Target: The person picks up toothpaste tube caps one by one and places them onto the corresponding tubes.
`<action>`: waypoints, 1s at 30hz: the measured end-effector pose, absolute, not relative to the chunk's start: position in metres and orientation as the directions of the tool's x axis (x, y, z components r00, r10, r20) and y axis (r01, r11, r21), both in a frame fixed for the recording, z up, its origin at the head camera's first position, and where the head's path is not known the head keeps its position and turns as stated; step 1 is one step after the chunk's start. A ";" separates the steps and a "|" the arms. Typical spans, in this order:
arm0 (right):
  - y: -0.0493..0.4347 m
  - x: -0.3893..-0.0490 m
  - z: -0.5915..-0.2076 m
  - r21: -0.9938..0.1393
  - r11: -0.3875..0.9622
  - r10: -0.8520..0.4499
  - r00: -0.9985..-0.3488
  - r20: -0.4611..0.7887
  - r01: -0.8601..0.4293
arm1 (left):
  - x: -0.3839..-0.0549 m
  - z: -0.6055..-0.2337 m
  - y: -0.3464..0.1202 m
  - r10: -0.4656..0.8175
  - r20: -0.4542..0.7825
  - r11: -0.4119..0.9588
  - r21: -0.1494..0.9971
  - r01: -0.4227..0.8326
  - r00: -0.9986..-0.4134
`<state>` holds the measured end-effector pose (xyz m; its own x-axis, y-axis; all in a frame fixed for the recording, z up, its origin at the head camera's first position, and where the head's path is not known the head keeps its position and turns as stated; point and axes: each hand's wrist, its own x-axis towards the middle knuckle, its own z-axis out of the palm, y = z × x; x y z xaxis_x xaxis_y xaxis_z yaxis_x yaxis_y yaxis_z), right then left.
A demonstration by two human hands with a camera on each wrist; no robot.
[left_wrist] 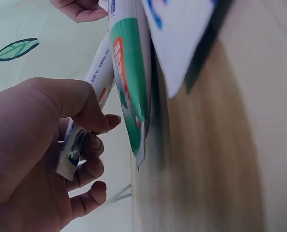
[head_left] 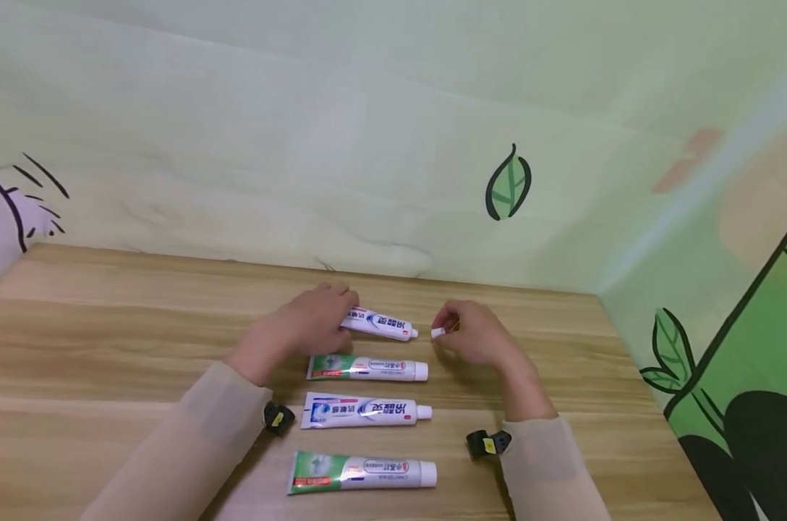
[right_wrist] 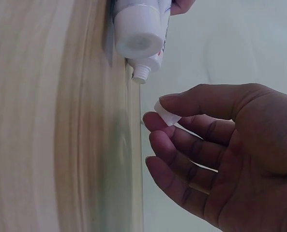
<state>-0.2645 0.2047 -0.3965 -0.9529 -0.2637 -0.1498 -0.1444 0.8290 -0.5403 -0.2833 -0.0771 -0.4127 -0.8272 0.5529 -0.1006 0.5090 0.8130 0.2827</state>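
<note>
At the back of a row of toothpaste tubes, my left hand (head_left: 312,322) holds a white and blue toothpaste tube (head_left: 382,323) by its flat end. The left wrist view shows the thumb and fingers pinching that tube (left_wrist: 71,155). Its threaded nozzle (right_wrist: 141,73) is bare, as the right wrist view shows. To the right of the nozzle, my right hand (head_left: 477,333) pinches a small white cap (right_wrist: 166,114) between thumb and fingers. A short gap separates cap and nozzle. Just in front lies a green and white toothpaste tube (head_left: 370,367) with its cap on.
Nearer the front lie another white and blue tube (head_left: 367,411) and a larger green and white tube (head_left: 364,472), both capped and pointing right. All are on a wooden table (head_left: 139,340). A pale printed wall covering (head_left: 302,145) rises behind the table's back edge.
</note>
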 end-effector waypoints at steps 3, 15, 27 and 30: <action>0.209 -0.264 -0.397 -0.549 0.825 -0.255 -0.956 -0.144 -0.137 | -0.284 -0.415 -0.072 0.561 -0.097 0.808 0.278 0.519 -0.822; 0.215 -0.259 -0.392 -0.596 0.789 -0.200 -0.980 -0.018 -0.150 | -0.284 -0.405 -0.070 0.584 0.016 0.765 0.324 0.557 -0.812; 0.215 -0.255 -0.372 -0.711 0.670 -0.136 -0.977 0.163 -0.212 | -0.277 -0.385 -0.075 0.551 0.136 0.726 0.408 0.554 -0.823; 0.216 -0.253 -0.368 -0.717 0.662 -0.131 -0.976 0.177 -0.219 | -0.277 -0.382 -0.076 0.547 0.146 0.722 0.417 0.552 -0.824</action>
